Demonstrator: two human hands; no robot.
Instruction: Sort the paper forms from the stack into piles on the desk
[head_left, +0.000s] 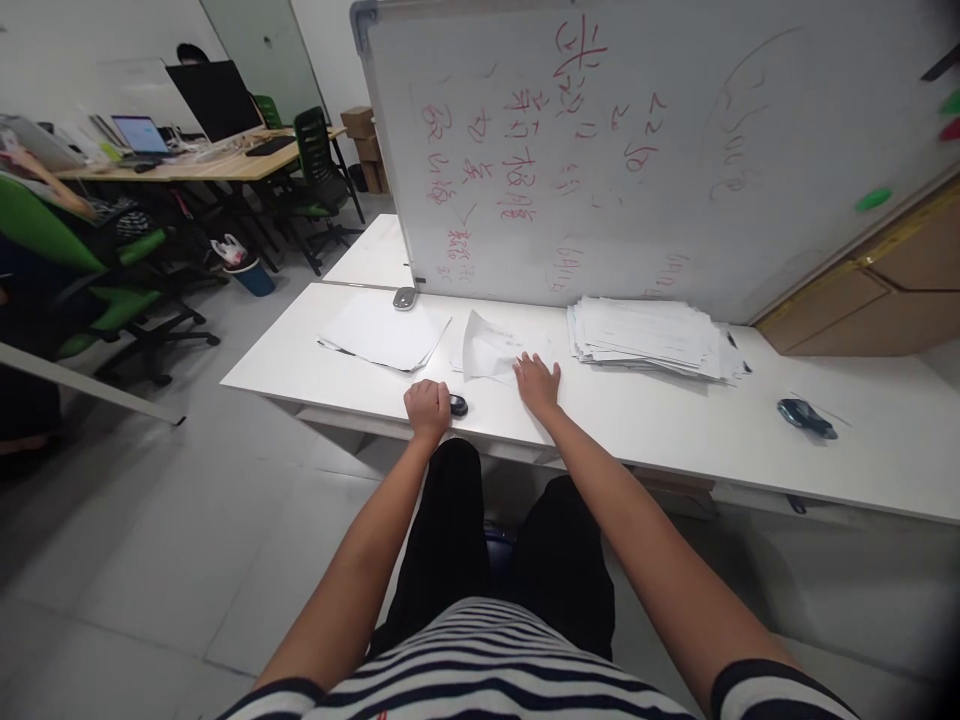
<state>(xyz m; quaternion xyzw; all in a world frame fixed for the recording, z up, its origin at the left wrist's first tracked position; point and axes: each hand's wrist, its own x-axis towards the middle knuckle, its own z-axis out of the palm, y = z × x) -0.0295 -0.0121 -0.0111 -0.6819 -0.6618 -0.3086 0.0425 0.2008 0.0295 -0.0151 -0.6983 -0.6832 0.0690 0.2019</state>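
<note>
My left hand (pixel 427 406) is curled into a fist on the white table (pixel 645 420), touching a small black object (pixel 457 405) at its right side. My right hand (pixel 537 383) lies flat with fingers spread on a folded sheet of paper (pixel 491 345) in front of me. To the left of that sheet lies a loose sheet (pixel 382 332). A thick stack of papers (pixel 649 337) sits to the right of my right hand.
A whiteboard (pixel 645 150) with red writing stands along the table's far edge. A grey mouse-like object (pixel 405 298) lies at its foot. A dark stapler-like tool (pixel 806 417) rests at the right. Desks, green chairs and a person sit at far left.
</note>
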